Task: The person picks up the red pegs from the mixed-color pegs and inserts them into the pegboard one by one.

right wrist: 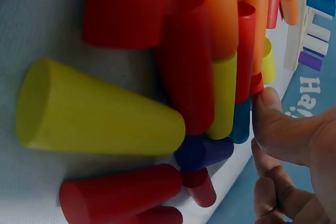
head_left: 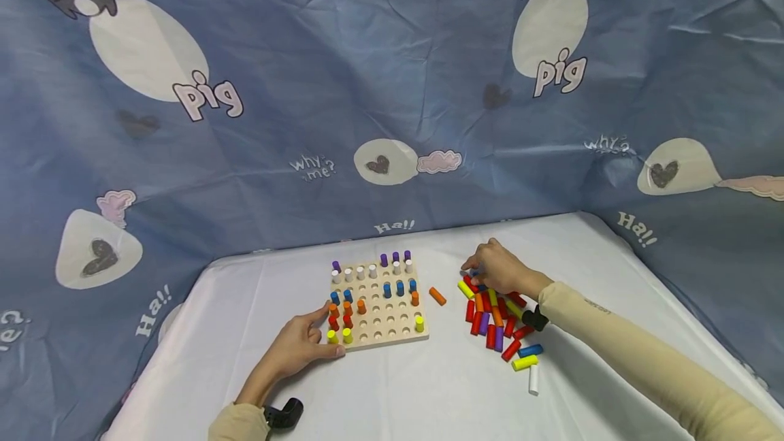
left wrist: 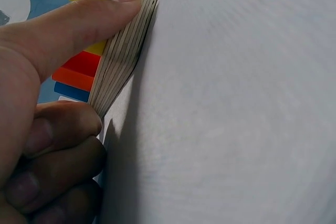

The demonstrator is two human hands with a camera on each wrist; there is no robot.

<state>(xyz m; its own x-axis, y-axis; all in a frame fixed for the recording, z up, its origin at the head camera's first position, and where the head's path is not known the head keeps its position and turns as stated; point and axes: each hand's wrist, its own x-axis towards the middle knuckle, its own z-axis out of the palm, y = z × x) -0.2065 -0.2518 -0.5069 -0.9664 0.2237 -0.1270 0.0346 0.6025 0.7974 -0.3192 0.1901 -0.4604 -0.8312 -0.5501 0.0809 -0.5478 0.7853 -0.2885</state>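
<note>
A light wooden pegboard (head_left: pixel 382 327) stands on the table with pegs upright in several of its holes. My left hand (head_left: pixel 298 344) grips its near left corner, thumb along the front edge and fingers at the left side. In the left wrist view, the thumb (left wrist: pixel 79 27) presses the board's layered edge (left wrist: pixel 118 61). My right hand (head_left: pixel 499 268) is over the far end of a pile of loose pegs (head_left: pixel 491 337), fingers bent downward. In the right wrist view, its thumb tip is right at a red peg (right wrist: pixel 256 84), and a gap shows between thumb and fingers.
An orange peg (head_left: pixel 437 296) lies alone between board and pile. A white peg (head_left: pixel 533 380) and a yellow peg (head_left: pixel 525 363) lie at the pile's near end. The white-covered table (head_left: pixel 404 400) meets a blue patterned curtain (head_left: pixel 294 209) at the back.
</note>
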